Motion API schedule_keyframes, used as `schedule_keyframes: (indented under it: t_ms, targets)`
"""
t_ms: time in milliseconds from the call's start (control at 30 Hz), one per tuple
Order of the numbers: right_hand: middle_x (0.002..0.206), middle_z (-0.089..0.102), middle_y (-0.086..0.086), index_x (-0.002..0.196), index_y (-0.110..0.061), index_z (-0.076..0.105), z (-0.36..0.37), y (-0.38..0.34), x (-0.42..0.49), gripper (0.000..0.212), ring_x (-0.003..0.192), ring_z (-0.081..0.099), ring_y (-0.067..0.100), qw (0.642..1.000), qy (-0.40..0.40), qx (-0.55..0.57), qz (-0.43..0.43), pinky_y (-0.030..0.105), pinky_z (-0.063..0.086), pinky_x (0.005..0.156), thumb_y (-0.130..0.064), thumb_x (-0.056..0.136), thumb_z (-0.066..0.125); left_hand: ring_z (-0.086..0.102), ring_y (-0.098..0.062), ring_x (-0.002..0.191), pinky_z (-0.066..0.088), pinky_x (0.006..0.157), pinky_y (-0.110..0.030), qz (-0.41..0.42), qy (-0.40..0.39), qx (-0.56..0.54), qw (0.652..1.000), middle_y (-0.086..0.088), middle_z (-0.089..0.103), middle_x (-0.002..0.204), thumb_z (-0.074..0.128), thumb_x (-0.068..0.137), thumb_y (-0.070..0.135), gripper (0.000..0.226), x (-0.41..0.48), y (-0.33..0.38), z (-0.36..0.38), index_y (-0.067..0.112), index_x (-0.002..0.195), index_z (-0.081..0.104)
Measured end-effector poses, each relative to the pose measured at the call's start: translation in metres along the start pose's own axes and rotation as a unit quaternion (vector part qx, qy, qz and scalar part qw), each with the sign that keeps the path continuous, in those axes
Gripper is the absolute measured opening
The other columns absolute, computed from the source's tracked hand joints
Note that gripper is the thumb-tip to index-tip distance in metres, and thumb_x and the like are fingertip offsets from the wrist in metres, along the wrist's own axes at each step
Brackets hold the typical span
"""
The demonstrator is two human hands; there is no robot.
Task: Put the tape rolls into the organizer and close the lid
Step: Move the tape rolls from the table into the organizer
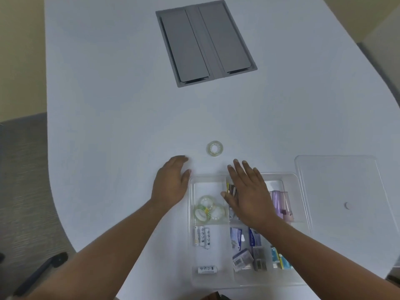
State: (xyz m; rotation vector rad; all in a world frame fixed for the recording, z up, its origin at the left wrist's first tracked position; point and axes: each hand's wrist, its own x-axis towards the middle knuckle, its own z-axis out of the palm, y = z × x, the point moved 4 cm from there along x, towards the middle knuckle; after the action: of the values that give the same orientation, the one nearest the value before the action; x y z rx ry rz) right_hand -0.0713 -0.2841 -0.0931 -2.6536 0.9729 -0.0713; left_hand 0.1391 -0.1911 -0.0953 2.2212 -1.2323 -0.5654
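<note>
My left hand (171,182) lay flat on table (108,126) beside organizer (303,213), fingers spread, gripping nothing; my right hand (246,191) hovered open over dividers, empty. Three tape rolls (208,210) sat in upper-left compartment; one tape roll (214,148) remained on table beyond fingertips. Risk: careless reach could nudge light roll away; stacked rolls could block lid (337,191), lying right of organizer

Clear glossy plastic organizer (303,213) and lid (337,191), translucent glossy tape roll (214,148), matt smooth white table (108,105), matt grey cable hatch (205,42).
</note>
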Motion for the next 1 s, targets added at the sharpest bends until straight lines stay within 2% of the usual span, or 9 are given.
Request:
schedule_keyframes:
  t_ms: [133,333,433,567,700,833,933,1000]
  targets:
    - [0.16,0.018,0.005,0.151,-0.018,0.023,0.005,0.004,-0.003,0.065,0.148,0.009,0.022,1.0,0.023,-0.002,-0.005,0.044,0.012,0.12,-0.054,0.098,0.031,0.058,-0.019,0.113,0.044,0.095,-0.029,-0.015,-0.025,-0.026,0.999,-0.002,0.062,0.125,0.056,0.093,0.031,0.034,0.042,0.023,0.001,0.015,0.122,0.06]
    - [0.158,0.026,0.004,0.15,-0.017,0.028,0.006,0.004,-0.004,0.063,0.148,0.014,0.022,0.999,0.046,0.003,-0.01,0.046,0.017,0.119,-0.052,0.098,0.035,0.056,-0.023,0.114,0.046,0.093,-0.038,0.037,-0.113,0.065,0.991,-0.001,0.056,0.129,0.069,0.082,0.037,0.053,0.079,0.053,0.024,0.022,0.129,0.052]
    - [0.157,0.027,0.004,0.149,-0.018,0.029,0.005,0.004,-0.004,0.062,0.148,0.014,0.021,0.999,0.047,-0.001,-0.007,0.044,0.016,0.119,-0.051,0.098,0.037,0.052,-0.023,0.118,0.043,0.094,-0.038,0.072,-0.149,0.163,0.973,0.0,0.051,0.134,0.067,0.083,0.038,0.058,0.088,0.058,0.036,0.023,0.136,0.047]
    - [0.157,0.029,0.003,0.149,-0.018,0.031,0.005,0.002,-0.003,0.061,0.147,0.015,0.02,0.999,0.046,-0.004,-0.004,0.044,0.015,0.119,-0.051,0.098,0.037,0.056,-0.024,0.109,0.043,0.086,-0.037,0.123,-0.149,0.265,0.945,0.0,0.054,0.125,0.061,0.087,0.038,0.044,0.095,0.062,0.039,0.022,0.127,0.054]
    - [0.157,0.029,0.003,0.148,-0.018,0.032,0.005,0.003,-0.003,0.06,0.147,0.015,0.02,0.999,0.048,-0.005,-0.006,0.043,0.015,0.12,-0.051,0.098,0.037,0.056,-0.028,0.109,0.043,0.082,-0.038,0.096,-0.165,0.296,0.936,-0.007,0.05,0.127,0.06,0.084,0.042,0.063,0.096,0.061,0.04,0.018,0.139,0.04]
    - [0.157,0.03,0.003,0.148,-0.018,0.033,0.006,0.003,-0.003,0.06,0.147,0.016,0.02,0.999,0.048,-0.006,-0.007,0.043,0.015,0.119,-0.05,0.098,0.037,0.056,-0.026,0.096,0.039,0.072,-0.034,0.077,-0.163,0.324,0.929,-0.007,0.051,0.111,0.06,0.077,0.046,0.047,0.094,0.058,0.036,0.015,0.112,0.058]
    - [0.157,0.029,0.002,0.148,-0.018,0.032,0.006,0.003,-0.002,0.06,0.147,0.015,0.019,0.999,0.046,-0.01,-0.005,0.043,0.014,0.12,-0.05,0.098,0.037,0.058,-0.025,0.094,0.04,0.073,-0.033,0.066,-0.154,0.312,0.935,-0.004,0.056,0.106,0.061,0.073,0.044,0.047,0.094,0.053,0.025,0.017,0.112,0.058]
    - [0.157,0.03,0.003,0.148,-0.018,0.032,0.006,0.003,-0.003,0.06,0.147,0.016,0.02,0.999,0.045,-0.012,-0.005,0.043,0.015,0.12,-0.05,0.097,0.037,0.061,-0.025,0.095,0.042,0.076,-0.032,0.052,-0.134,0.255,0.956,-0.002,0.06,0.108,0.062,0.072,0.043,0.052,0.093,0.051,0.013,0.02,0.118,0.057]
